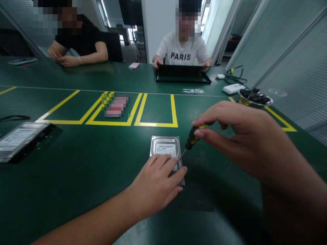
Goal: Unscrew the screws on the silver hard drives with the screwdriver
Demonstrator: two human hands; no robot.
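A silver hard drive [165, 147] with a white label lies flat on the green table [76, 177]. My left hand [157, 185] rests on its near half, fingers spread and pressing down to steady it. My right hand [240, 136] is pinched round the black-and-yellow handle of a small screwdriver [190, 141]. The screwdriver slants down to the left, and its thin tip meets the drive's right edge beside my left fingertips.
A second drive or flat device [20, 139] lies at the left edge. Yellow tape boxes [155, 124] mark the table beyond the drive. A bowl of small parts [255, 97] and a white adapter [233, 88] sit far right. Two people sit across, one at a black tray [182, 75].
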